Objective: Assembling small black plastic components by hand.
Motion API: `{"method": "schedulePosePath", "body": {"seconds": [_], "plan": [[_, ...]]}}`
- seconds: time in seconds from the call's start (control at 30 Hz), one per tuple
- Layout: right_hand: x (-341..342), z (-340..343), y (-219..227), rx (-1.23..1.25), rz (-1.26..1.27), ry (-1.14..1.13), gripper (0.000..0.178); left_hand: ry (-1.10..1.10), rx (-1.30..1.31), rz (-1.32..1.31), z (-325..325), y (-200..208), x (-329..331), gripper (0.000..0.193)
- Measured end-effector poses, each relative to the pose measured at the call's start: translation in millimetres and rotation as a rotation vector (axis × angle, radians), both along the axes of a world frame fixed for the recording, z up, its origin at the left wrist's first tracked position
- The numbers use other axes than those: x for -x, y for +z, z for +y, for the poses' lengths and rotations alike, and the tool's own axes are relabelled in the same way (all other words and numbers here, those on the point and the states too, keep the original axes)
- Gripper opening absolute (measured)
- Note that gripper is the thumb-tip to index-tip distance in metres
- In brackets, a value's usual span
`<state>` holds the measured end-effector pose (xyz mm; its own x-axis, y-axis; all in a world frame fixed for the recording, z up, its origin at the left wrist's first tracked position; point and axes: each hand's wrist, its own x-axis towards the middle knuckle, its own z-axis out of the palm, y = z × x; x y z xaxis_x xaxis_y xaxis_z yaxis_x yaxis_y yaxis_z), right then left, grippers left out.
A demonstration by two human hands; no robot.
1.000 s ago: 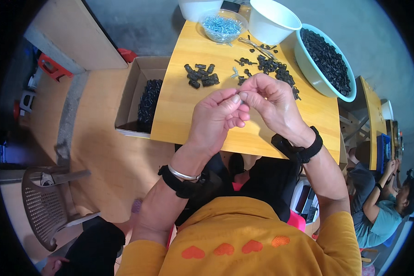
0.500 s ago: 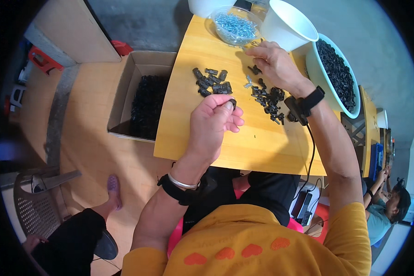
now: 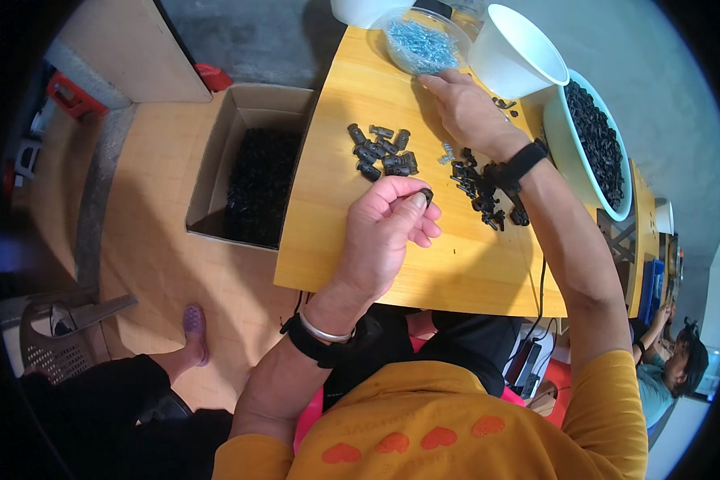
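Observation:
My left hand (image 3: 384,232) is closed, pinching a small black plastic part (image 3: 426,195) between thumb and fingers above the table's near half. Most of that part is hidden by the fingers. My right hand (image 3: 474,114) reaches over the far side of the table, palm down. Its forefinger stretches toward the near rim of a clear round tub of thin silvery springs (image 3: 422,46); nothing shows in it, and its other fingers are partly hidden. Left of the hands lies a group of black cord locks (image 3: 382,148). Beneath my right wrist are loose black plastic pieces (image 3: 478,188) and a few springs (image 3: 446,152).
A white bucket (image 3: 516,52) and a pale green basin (image 3: 556,128) full of black pieces stand at the far right. On the floor at left sits an open cardboard box (image 3: 204,188) of black parts. A black cable (image 3: 542,280) hangs over the table edge. Another person sits at lower left.
My right hand has turned and moved slightly nearer the spring tub, its forefinger now stretched out. My left hand keeps its pinch on the black part. The whole view has shifted a little.

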<state>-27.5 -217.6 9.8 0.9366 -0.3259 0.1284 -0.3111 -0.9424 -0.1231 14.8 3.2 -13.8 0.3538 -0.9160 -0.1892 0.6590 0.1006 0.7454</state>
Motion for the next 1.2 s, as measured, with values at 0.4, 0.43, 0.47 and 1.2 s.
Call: {"method": "schedulePosePath", "body": {"seconds": [0.4,0.43,0.47,1.2], "plan": [[-11,-14,-8,0.179,0.005,-0.059,0.024,-0.032,0.019,-0.021,2,0,-1,0.018],[-12,-13,-8,0.183,-0.022,-0.058,0.022,-0.032,0.018,-0.02,2,0,-1,0.018],[-13,-12,-8,0.186,-0.05,-0.056,0.021,-0.033,0.018,-0.02,3,0,-1,0.018],[75,64,54,-0.765,-0.329,-0.188,0.008,0.072,-0.092,-0.15,-6,4,12,0.015]]}}
